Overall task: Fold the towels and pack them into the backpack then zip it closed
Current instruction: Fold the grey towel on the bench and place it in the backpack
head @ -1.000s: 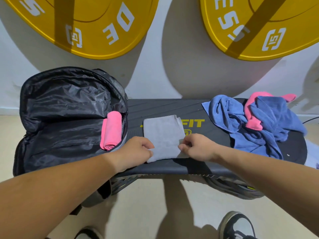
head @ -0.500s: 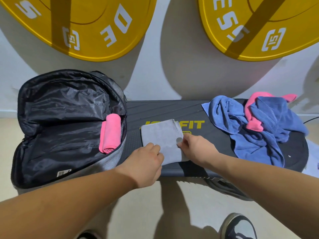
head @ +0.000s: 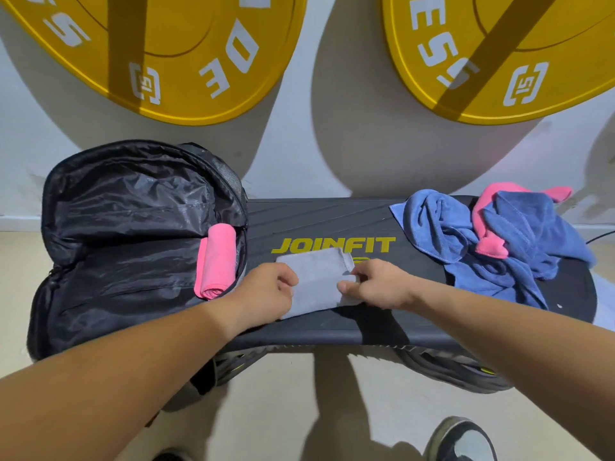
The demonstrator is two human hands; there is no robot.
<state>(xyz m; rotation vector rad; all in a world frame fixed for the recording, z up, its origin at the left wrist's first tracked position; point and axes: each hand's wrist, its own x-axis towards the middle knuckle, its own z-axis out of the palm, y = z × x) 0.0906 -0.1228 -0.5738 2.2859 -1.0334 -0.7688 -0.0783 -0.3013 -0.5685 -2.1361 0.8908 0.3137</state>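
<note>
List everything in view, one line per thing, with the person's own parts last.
backpack: 1, black, unzipped wide, at the step platform's left end
rolled towel: 1, pink, inside the backpack by its right rim
grey towel: 1, grey, partly folded, front middle of the platform
blue towels: count unclear, blue, crumpled heap on the platform's right end
loose pink towel: 1, pink, tangled in that heap
step platform: 1, black with yellow JOINFIT lettering, along the wall
weight plates: 2, yellow, against the wall above
shoe: 1, black and white, floor, bottom right
left grip: 1, holds the grey towel's left edge
right grip: 1, pinches its right edge
</note>
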